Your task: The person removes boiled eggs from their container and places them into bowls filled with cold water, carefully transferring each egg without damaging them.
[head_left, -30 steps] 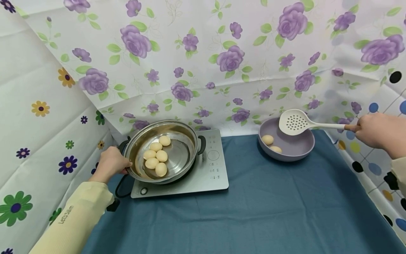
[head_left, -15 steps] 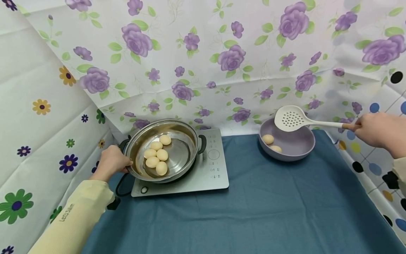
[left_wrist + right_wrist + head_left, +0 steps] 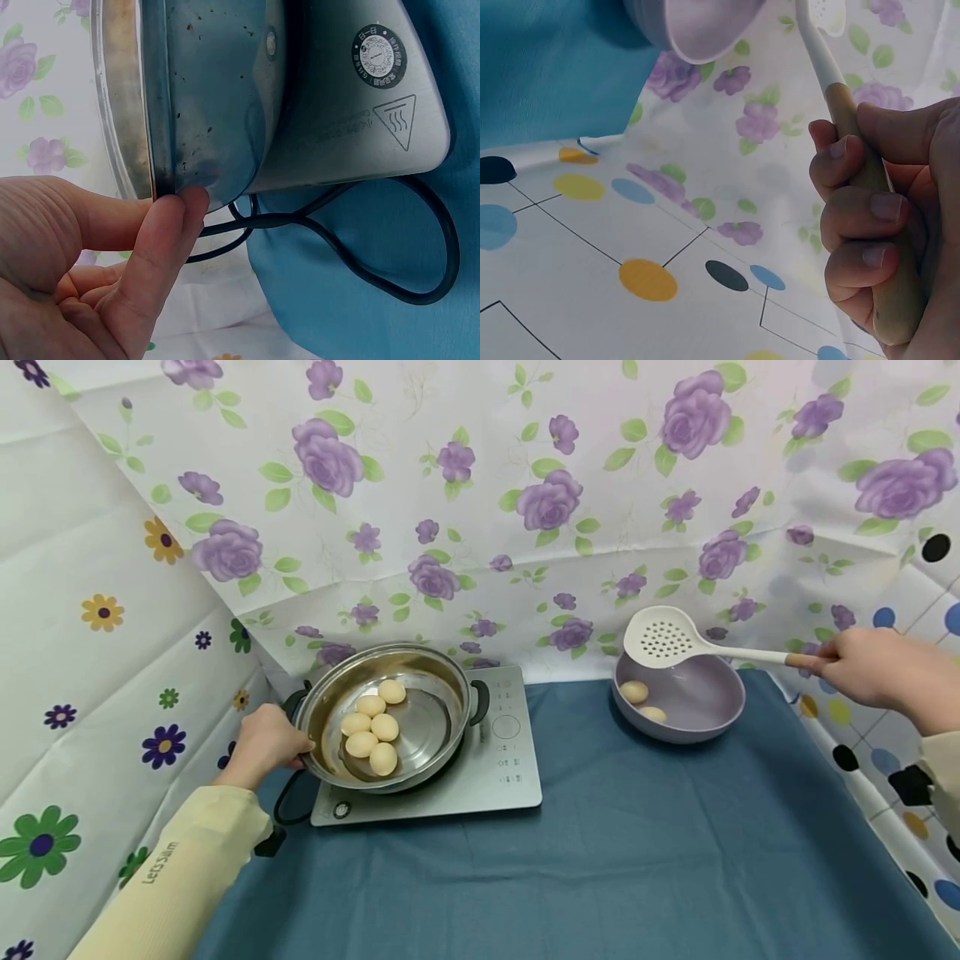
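My left hand (image 3: 266, 743) pinches the rim of a steel pot (image 3: 427, 722) on its left side; the left wrist view shows thumb and fingertips on the edge (image 3: 156, 169). Several pale eggs (image 3: 384, 727) lie in the pot's left half. On the far right, my right hand (image 3: 873, 668) grips the wooden handle end of a white skimmer (image 3: 663, 639), its fingers curled round it in the right wrist view. The skimmer's perforated head is over the back left edge of a purple bowl (image 3: 705, 706), with no egg on it. Two eggs (image 3: 634, 692) lie at the bowl's left side.
Beneath the pot is a silver induction cooker (image 3: 510, 777), with a black cord (image 3: 360, 277) looping at its left. A blue cloth (image 3: 600, 843) covers the table. Flowered sheets (image 3: 480, 485) hang behind, and patterned sheets flank both sides.
My right hand has shifted slightly left, carrying the skimmer's head left and a little up over the bowl. The left hand, pot and eggs stay as they were.
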The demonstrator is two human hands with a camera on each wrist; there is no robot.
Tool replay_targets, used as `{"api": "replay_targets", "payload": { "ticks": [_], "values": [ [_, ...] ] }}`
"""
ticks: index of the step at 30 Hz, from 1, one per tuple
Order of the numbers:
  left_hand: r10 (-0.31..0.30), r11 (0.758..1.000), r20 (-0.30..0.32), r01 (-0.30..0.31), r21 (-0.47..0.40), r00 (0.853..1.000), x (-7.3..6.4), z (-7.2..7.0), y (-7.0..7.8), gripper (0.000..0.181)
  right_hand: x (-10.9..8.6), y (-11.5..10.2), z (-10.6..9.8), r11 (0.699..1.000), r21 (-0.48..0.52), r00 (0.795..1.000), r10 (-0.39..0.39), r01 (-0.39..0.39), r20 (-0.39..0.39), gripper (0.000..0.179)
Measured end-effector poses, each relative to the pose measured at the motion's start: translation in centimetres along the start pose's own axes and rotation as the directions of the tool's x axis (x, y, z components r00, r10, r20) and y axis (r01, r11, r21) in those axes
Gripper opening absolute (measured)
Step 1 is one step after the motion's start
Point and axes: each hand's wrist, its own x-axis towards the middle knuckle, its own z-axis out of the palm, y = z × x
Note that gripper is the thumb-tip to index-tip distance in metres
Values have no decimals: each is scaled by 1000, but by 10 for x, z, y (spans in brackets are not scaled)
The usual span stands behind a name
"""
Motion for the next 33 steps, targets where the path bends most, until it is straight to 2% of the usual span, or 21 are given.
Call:
{"api": "replay_targets", "payload": {
  "ticks": [7, 15, 23, 29, 33],
  "values": [
    [3, 1000, 0, -3, 2, 1000, 1, 1, -1, 24, 1, -9, -2, 999, 2, 999, -32, 32, 1, 58],
    [6, 1000, -5, -6, -6, 1000, 1, 0, 0, 25, 3, -37, -11, 998, -19, 998, -63, 63, 2, 68],
    [-16, 1000, 7, 16, 0, 1000, 0, -1, 1, 24, 7, -72, -24, 990, 27, 991, -135, 135, -3, 63],
    [-5, 1000, 18, 5, 3, 1000, 2, -2, -1, 22, 13, -103, -31, 981, -1, 980, -194, 194, -49, 56],
    [-3, 1000, 19, 3, 14, 1000, 3, -2, 0, 20, 16, -123, -33, 972, -26, 970, -234, 233, -63, 43]
  ]
}}
